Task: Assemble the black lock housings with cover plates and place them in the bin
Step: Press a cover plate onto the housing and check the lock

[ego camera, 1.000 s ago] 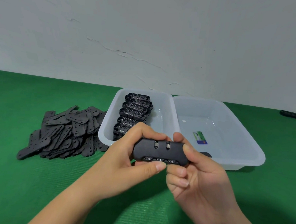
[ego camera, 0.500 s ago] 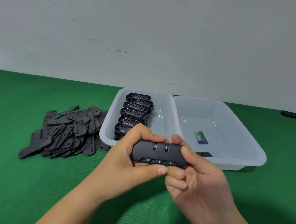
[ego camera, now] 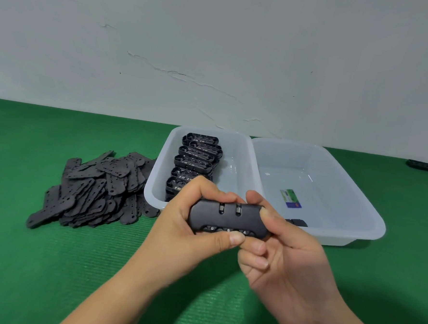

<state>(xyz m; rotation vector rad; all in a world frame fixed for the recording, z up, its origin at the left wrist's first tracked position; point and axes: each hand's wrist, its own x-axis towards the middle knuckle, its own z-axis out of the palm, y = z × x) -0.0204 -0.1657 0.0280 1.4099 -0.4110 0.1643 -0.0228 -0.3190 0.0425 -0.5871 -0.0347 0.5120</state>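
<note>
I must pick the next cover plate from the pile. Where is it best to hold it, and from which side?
Probably take the long plate jutting out at the pile's near-left corner. Pinch its free rounded end, coming from the near left: that end lies clear of the others on the green mat, unlike the overlapped plates.

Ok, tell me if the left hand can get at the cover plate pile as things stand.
Probably not yet: the left hand grips the lock housing together with the right hand. The path to the cover plate pile looks unobstructed.
</note>
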